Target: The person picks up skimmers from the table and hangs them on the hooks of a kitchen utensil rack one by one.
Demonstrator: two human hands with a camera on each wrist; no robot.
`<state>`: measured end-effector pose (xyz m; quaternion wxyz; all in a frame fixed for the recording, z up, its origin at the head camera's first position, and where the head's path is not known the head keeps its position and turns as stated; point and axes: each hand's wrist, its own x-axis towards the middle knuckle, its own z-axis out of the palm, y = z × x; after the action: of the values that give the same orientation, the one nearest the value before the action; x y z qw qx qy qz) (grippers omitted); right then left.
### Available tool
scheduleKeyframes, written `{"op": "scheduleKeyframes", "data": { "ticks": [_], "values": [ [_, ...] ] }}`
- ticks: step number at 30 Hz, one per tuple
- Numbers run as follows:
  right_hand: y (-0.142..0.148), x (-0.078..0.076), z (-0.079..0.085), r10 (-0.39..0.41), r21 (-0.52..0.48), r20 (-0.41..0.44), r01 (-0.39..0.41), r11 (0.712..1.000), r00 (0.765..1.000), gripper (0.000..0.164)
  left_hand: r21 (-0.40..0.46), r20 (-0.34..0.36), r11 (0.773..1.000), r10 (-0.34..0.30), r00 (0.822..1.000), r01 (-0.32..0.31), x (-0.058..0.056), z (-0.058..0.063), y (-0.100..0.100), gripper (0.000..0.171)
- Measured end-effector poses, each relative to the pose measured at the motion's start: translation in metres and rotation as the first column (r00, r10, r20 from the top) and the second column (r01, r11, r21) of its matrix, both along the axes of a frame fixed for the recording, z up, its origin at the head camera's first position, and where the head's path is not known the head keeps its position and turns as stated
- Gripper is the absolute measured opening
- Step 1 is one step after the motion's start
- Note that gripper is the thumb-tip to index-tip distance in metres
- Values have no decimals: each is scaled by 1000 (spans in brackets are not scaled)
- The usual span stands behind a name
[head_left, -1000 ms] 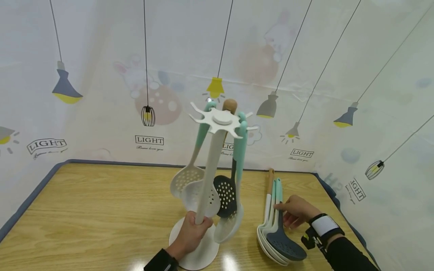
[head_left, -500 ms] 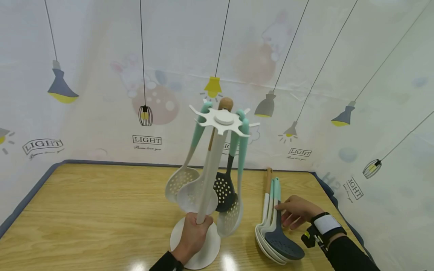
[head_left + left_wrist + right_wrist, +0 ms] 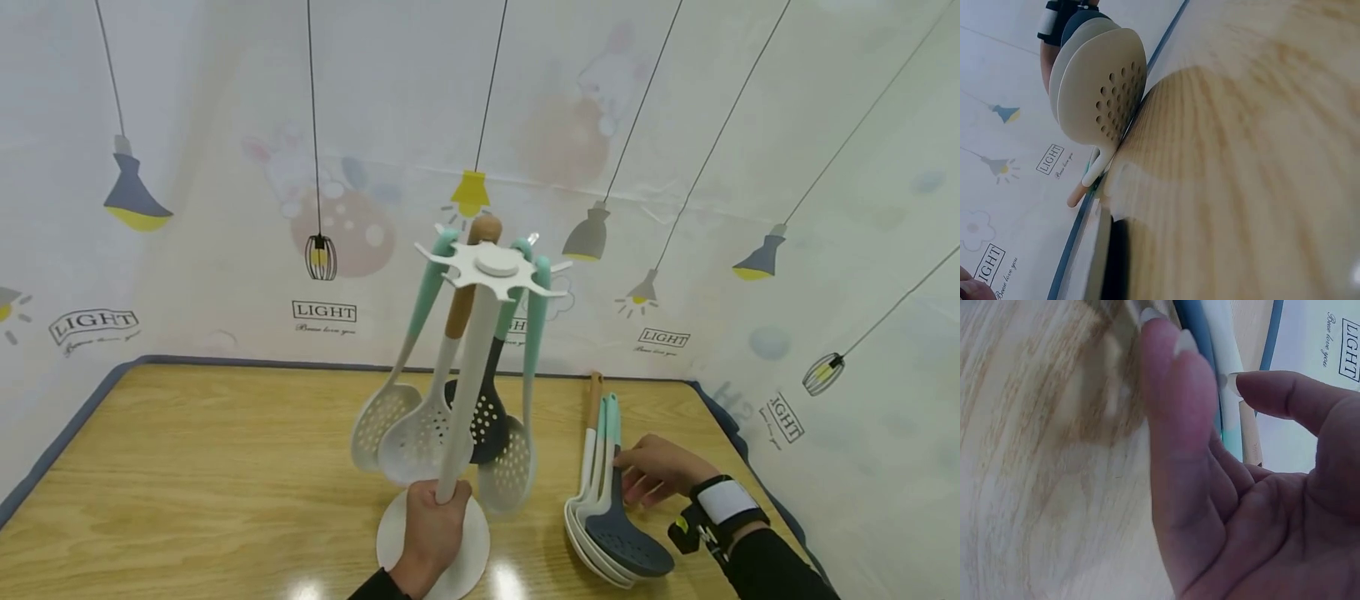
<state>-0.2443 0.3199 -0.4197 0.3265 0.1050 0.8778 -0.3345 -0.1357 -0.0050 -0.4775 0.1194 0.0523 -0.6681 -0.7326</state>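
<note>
In the head view my left hand (image 3: 435,529) grips the white pole (image 3: 471,375) of a utensil stand low down, above its round base (image 3: 476,554). Skimmers and slotted spoons hang from the hooked top (image 3: 495,265), among them a dark slotted spoon (image 3: 489,425) and a white, wood-handled one (image 3: 412,442). At the right, a nested stack of utensils lies on the table, a dark slotted turner (image 3: 626,540) uppermost. My right hand (image 3: 656,471) rests beside it, a fingertip touching its handle. In the right wrist view the fingers (image 3: 1182,456) look relaxed, the thumb near a white handle.
The wooden table (image 3: 225,467) has a dark blue edging (image 3: 247,360) along its back and sides. Behind it hangs a pale curtain (image 3: 420,108) printed with lamps. A pale perforated utensil head (image 3: 1104,81) of the stack shows in the left wrist view.
The stand's top has turned, and the hanging utensils have swung round with it; the wood-handled one and the dark slotted spoon shifted left. My right hand stays almost still by the stack.
</note>
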Motion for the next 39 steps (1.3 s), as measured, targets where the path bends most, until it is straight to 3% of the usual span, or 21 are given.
{"op": "scheduleKeyframes", "data": {
  "ticks": [11, 22, 28, 33, 39],
  "values": [
    [1, 1, -3, 9, -19, -12, -9, 1000, 1000, 36, 23, -23, 1000, -10, 1000, 11, 2, -3, -1, 43],
    [-1, 5, -16, -27, 13, -45, 28, 1000, 999, 31, 25, -11, 998, -65, 998, 65, 2, -2, -3, 46],
    [1, 6, -13, -55, 10, -76, 56, 998, 996, 31, 30, -2, 997, -65, 998, 65, 2, -2, -4, 46],
    [9, 10, -8, -78, -36, -140, 74, 997, 987, 29, 26, 2, 997, -78, 997, 78, 1, -3, -5, 46],
    [15, 15, 0, -112, -79, -255, 95, 992, 961, 30, 20, 3, 994, -103, 995, 103, 1, -3, -6, 47]
  ]
}}
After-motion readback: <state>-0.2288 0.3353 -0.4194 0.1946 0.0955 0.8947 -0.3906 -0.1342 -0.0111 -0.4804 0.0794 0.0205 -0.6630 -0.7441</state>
